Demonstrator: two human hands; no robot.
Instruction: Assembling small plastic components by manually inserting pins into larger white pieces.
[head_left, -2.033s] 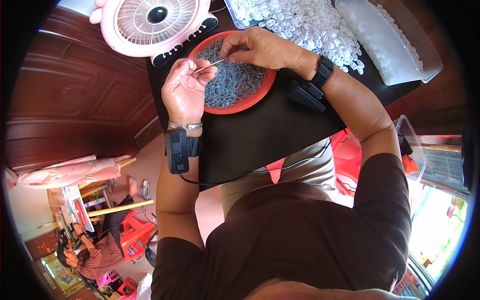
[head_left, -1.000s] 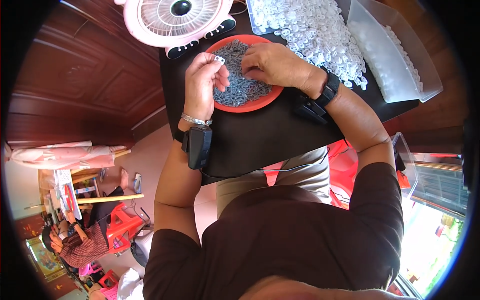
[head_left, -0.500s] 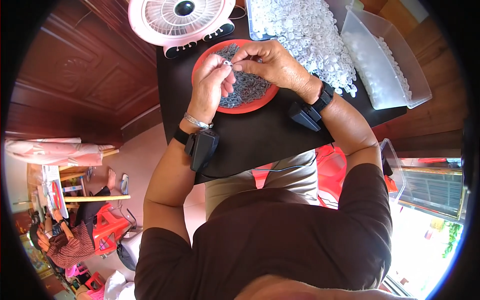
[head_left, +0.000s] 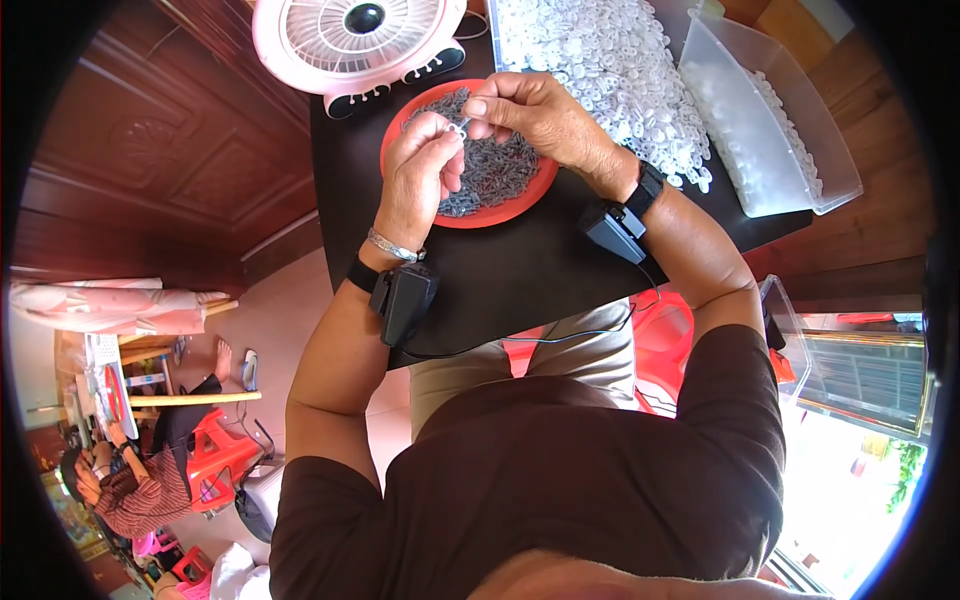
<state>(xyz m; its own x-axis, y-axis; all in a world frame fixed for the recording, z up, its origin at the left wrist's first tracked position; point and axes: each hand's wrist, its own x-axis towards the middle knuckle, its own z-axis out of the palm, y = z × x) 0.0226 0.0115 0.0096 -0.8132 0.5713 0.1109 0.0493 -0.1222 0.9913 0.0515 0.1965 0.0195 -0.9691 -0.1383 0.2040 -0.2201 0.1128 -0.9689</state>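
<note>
- A small white piece point(head_left: 458, 131) is pinched between thumb and forefinger of the left hand point(head_left: 418, 165), above the red bowl point(head_left: 512, 213).
- The right hand point(head_left: 535, 118) is held just beside the piece, its thumb and forefinger bent close; whether anything is gripped there cannot be told.
- The bowl is filled with small grey parts point(head_left: 490, 182).
- More white pieces point(head_left: 600, 85) are heaped on the black table point(head_left: 510, 275), beside a clear bin point(head_left: 745, 165).
</note>
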